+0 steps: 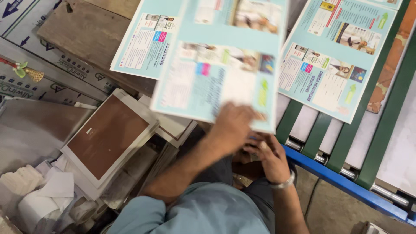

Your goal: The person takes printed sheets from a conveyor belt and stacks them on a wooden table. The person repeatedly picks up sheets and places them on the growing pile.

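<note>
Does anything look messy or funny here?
Yes. The left hand holds a pale blue printed sheet tilted and blurred, overlapping the flat sheet on the left. Low on the left, a brown-faced stack lies askew over crumpled white paper.

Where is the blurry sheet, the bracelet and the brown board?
Blurry sheet (216,82): head view, middle of the page.
Bracelet (284,183): head view, silver band at the right wrist.
Brown board (108,134): head view, centre of its brown face.

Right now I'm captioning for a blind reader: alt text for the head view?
The left hand lifts a blurred pale-blue printed sheet; the right hand waits beneath. Matching sheets lie on green conveyor belts.
</note>
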